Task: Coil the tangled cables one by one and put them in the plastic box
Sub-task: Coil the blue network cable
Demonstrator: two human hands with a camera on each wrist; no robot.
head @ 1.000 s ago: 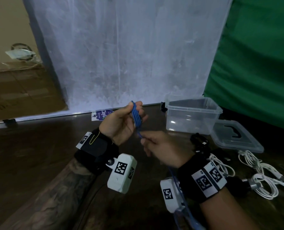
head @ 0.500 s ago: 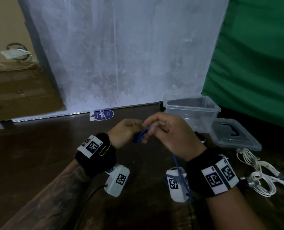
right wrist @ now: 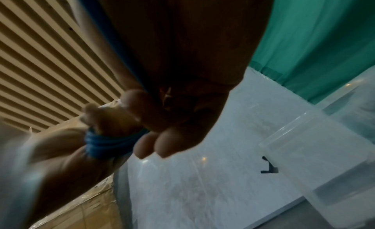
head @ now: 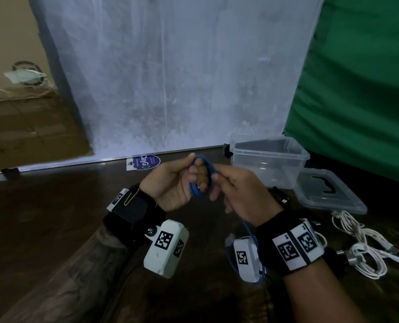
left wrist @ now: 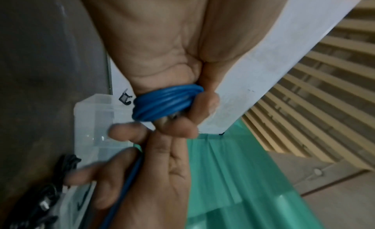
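Dark wood tabletop [head: 54,217] runs under both my wrists, white sheet [head: 170,78] and green cloth [head: 361,78] hung behind it.

Nearest in head cam: wrist cams w/ square black-and-white marker tags, blue cable [head: 199,177] tail dropping past the R one. Just above, left hand [head: 170,185] has fingers curled thru a coil of the blue cable, several turns wrapped round them. Right hand [head: 240,194] is up against the coil, thumb and forefinger pinching the strand at the coil's right edge.

L wrist cam shows what head cam doesn't: turns of blue cable [left wrist: 168,102] stacked tight across the left fingers, and the loose run passing down through the right hand's [left wrist: 154,168] palm. R wrist cam is dim and blurred; I see the coil [right wrist: 107,144] and right fingertips [right wrist: 154,145] beside it, plus a slatted ceiling seen in neither head cam nor table level.

Right of my hands: white cables [head: 361,248] bundled loosely, a black cable [head: 280,197] partly hidden behind the R hand. Farther: clear lid [head: 329,194], then the plastic box [head: 268,159], open top, no cable inside that I can see.

Far edge: purple sticker [head: 145,162]; text reads approx "ClayGo", not sure.
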